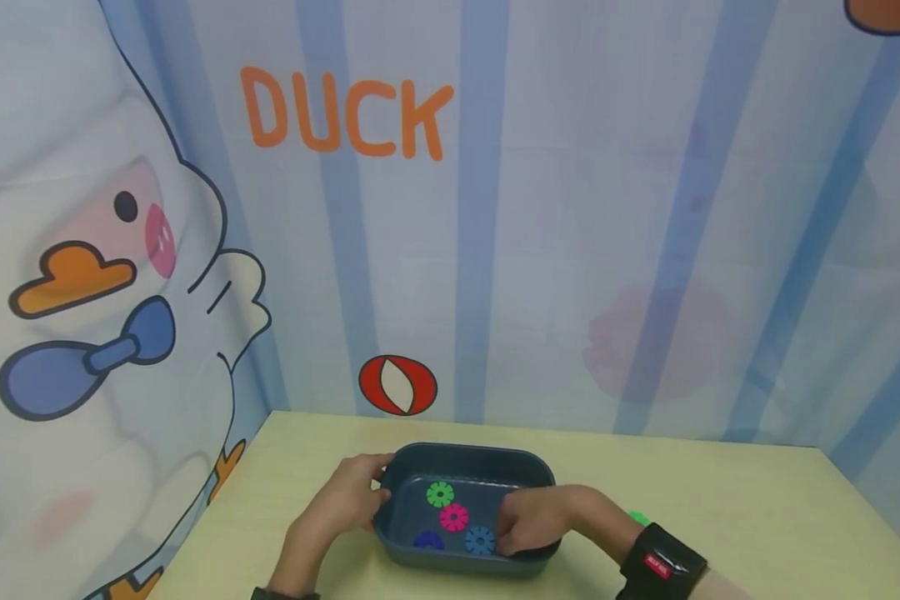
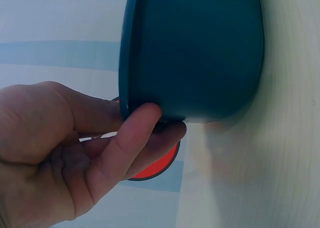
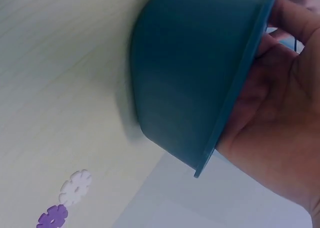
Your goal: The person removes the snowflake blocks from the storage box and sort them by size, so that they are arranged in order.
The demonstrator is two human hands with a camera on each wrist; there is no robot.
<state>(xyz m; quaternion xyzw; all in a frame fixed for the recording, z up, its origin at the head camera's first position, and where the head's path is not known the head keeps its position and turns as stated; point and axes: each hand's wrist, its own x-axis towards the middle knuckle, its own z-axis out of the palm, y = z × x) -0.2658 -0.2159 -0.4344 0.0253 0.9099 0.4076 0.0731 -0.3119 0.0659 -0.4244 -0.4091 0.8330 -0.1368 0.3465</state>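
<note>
A dark blue-green plastic basin [image 1: 420, 454] stands on the table. My left hand [image 1: 348, 498] grips the basin's left end at the rim, and in the left wrist view its fingers [image 2: 142, 120] lie against the outer wall. Inside the basin lie a green notched disc [image 1: 440, 494], a pink notched disc [image 1: 453, 517], a light-blue one [image 1: 480, 541] and a dark-blue one [image 1: 428, 541]. My right hand [image 1: 532, 518] reaches over the right side into the basin, fingers bent downward beside the light-blue disc. Its fingertips are hidden, so whether it holds anything does not show.
Behind the right wrist a green piece [image 1: 639, 518] lies on the pale table [image 1: 720, 500]. A white notched disc [image 3: 75, 188] and a purple notched disc [image 3: 52, 217] lie on the table outside the basin. A printed curtain [image 1: 555, 250] hangs behind the table.
</note>
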